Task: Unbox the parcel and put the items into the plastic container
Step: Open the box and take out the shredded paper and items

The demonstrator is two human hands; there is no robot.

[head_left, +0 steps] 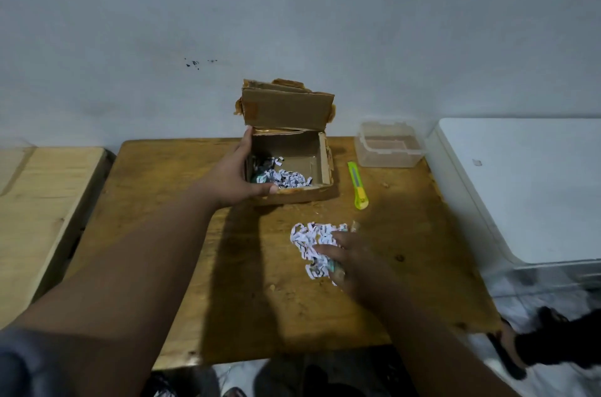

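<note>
A small cardboard box (289, 165) sits open at the far middle of a wooden table (247, 282), its lid flap (286, 110) standing up against the pale wall (292, 6) behind it. The left hand (232, 178) clasps the box's near-left corner: the thumb lies along the near rim and the fingers reach up the left wall, so the hand is closed around the cardboard. Inside the box, a loose heap of shredded paper (283, 177) lies toward the near-left part of the floor, just beside that hand; something dark and greenish shows among the shreds, but it is too unclear to name.

Nearer and to the right, a second clump of shredded paper (312, 242) lies on the tabletop. The right hand (354, 261) rests on its right side, fingers spread and pointing left over the shreds; whether it is pinching anything I cannot tell, because the hand is blurred. A small object pokes out at the clump's far-right edge, too blurred to identify.

The clear plastic container (388, 146) stands at the far right of the table, lid off, well apart from both hands and to the right of the box. Between the box and the container, slightly nearer, a yellow-green utility knife (357, 185) lies flat on the wood. A white appliance (527, 188) stands to the right of the table, and a lighter wooden surface (39, 208) to its left.
</note>
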